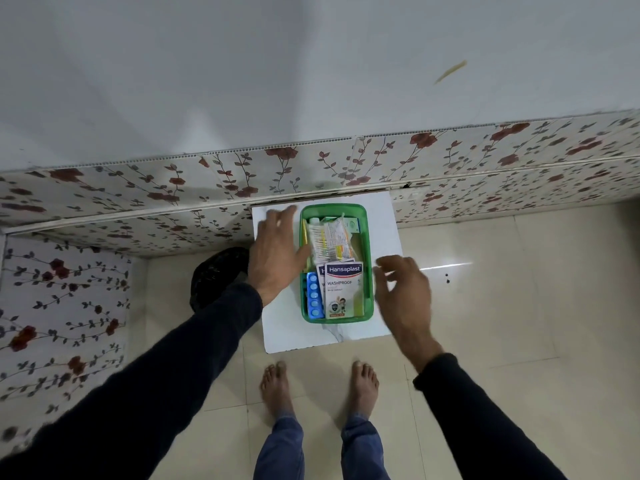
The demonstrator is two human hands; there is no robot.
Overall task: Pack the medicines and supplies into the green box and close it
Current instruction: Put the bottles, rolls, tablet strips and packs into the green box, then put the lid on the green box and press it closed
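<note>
The green box [369,258] looked packed; the left hand [275,252] and right hand [403,294] flanked it, spread open, apparently empty; next, finding an unseen lid

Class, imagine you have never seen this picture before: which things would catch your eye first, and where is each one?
First, the open green box on a white board in the middle, crammed with supplies, with the Hansaplast plaster pack on top at its near end. Next, the two hands flanking it: the left hand against its left wall, the right hand open beside its right wall. Bare feet stand below on the tiled floor.
</note>
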